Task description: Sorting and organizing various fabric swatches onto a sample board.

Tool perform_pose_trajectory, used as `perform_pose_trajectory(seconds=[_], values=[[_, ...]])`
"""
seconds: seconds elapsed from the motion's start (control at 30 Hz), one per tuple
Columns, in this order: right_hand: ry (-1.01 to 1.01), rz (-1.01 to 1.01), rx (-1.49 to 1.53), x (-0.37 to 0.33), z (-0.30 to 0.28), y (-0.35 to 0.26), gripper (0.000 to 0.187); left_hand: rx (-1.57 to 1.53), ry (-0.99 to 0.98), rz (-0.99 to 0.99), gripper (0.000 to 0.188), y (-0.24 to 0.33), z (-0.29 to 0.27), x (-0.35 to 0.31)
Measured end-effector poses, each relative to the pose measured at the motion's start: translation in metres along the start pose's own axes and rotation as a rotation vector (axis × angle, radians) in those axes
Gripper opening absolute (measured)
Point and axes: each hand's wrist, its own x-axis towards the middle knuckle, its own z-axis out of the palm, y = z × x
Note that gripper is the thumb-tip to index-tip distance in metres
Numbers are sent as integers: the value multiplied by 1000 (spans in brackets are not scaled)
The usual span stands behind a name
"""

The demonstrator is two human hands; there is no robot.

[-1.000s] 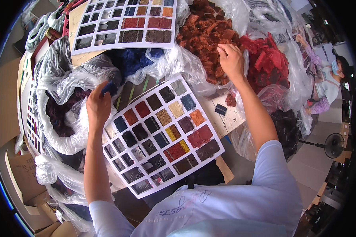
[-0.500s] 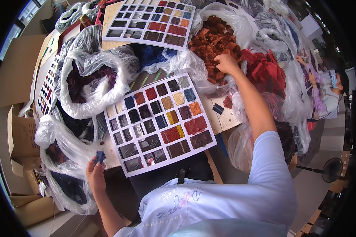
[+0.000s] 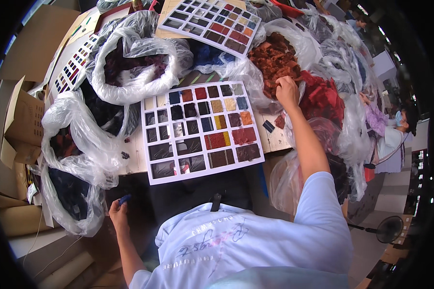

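My left hand point(image 3: 119, 215) is low on the left, below the table edge, with a small dark blue fabric scrap point(image 3: 125, 198) pinched between thumb and fingers. My right hand point(image 3: 288, 92) reaches to the near edge of a pile of orange-brown fabric scraps point(image 3: 274, 58) in a clear plastic bag. Its fingers are bent together, and the fingertips are partly hidden, so what they hold cannot be made out. Between my hands lies a white-framed board point(image 3: 207, 169) of coloured textile swatches in a grid; some cells are dark and glossy.
A second swatch board point(image 3: 190, 32) lies behind. Red fabric pieces point(image 3: 322, 94) sit right of the orange pile. Plastic bags point(image 3: 101, 79) with dark scraps crowd the left. Two small swatches point(image 3: 268, 126) lie beside the board. A co-worker point(image 3: 388, 137) is at far right, near a fan point(image 3: 389, 229).
My left hand has dropped from beside the table edge to below it, keeping the blue scrap. My right hand remains at the orange-brown pile, its fingers bent downward. The view has shifted slightly.
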Motion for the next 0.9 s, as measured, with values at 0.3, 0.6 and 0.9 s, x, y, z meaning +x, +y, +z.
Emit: perform_pose_trajectory(seconds=[0.3,0.6,0.9], values=[[36,-710,287,-51,-48,-140,15,464,149,-102,15,-2,-5,-5],[-539,-7,983,-126,6,-233,13,-132,101,13,21,77,28,5],[-840,461,1107,-102,27,-244,15,40,-487,334,18,194,204,75]])
